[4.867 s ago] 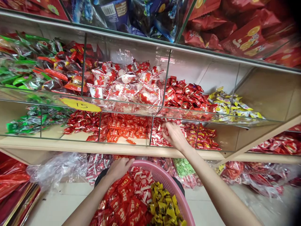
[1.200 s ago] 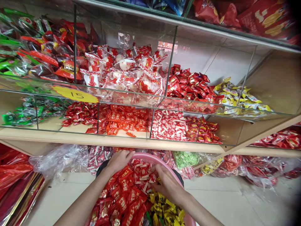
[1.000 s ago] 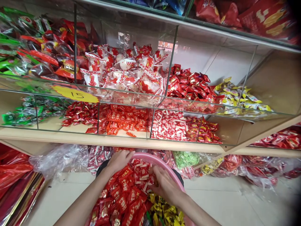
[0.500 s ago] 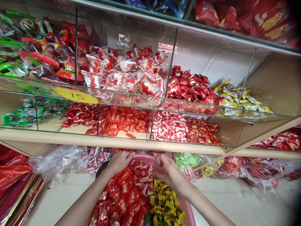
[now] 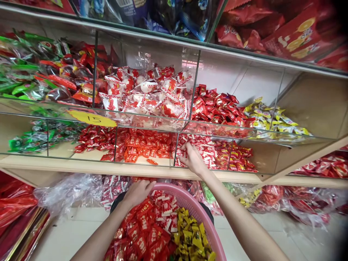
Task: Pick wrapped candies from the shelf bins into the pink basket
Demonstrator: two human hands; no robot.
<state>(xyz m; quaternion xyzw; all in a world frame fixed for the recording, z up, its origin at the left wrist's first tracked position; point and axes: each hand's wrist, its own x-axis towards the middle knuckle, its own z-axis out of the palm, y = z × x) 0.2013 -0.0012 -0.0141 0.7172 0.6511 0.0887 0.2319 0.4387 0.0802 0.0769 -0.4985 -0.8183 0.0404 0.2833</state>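
A pink plastic basket [image 5: 214, 226] holds red-wrapped candies [image 5: 141, 232], red-and-white candies [image 5: 165, 206] and yellow-wrapped candies [image 5: 191, 233]. My left hand [image 5: 139, 192] grips its far-left rim, with the fingertips partly hidden. In front of the lower shelf, my right hand [image 5: 194, 159] reaches to the bin of red-and-white candies [image 5: 208, 150]. Its thumb and fingers are apart, and no candy shows between them.
Glass dividers [image 5: 175, 149] and a wooden shelf edge [image 5: 89, 166] bound the candy bins. A yellow price tag [image 5: 92, 118] marked 15 hangs on the upper glass ledge. Clear plastic bags [image 5: 73, 190] lie beneath, and red packaging [image 5: 16, 206] stands at the left.
My right hand has moved up and forward from the basket to the red-and-white candy bin. My left hand stays at the rim. The view has tilted slightly upward.
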